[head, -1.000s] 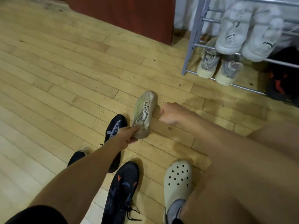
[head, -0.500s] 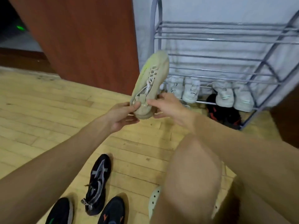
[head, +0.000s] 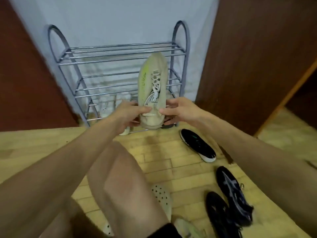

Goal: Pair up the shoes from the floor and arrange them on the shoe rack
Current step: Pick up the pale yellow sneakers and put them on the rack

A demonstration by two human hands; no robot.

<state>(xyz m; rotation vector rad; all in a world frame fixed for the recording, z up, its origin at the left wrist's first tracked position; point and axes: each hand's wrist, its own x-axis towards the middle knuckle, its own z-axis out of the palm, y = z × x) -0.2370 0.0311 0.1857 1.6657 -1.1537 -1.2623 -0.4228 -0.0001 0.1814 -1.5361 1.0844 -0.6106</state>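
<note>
A beige sneaker (head: 151, 83) with white laces and a lime stripe is held toe-up in front of the grey metal shoe rack (head: 120, 54). My left hand (head: 130, 114) grips its heel from the left and my right hand (head: 178, 109) grips the heel from the right. Pale shoes (head: 105, 109) sit on the rack's lowest rails, partly hidden behind my hands. On the wooden floor lie a black sneaker with a white heel (head: 198, 145) and two dark sneakers (head: 231, 198) at the right. Another beige shoe (head: 187, 227) peeks out at the bottom.
Brown wooden cabinets (head: 253, 62) flank the rack on both sides. My bare knee (head: 123, 177) fills the lower middle, and I wear a pale perforated clog (head: 163, 198) below it. The rack's upper shelves hold nothing.
The view has swung to face the rack head-on. Both hands have carried the beige sneaker up and toward the rack, now holding it by the heel with the toe pointing up.
</note>
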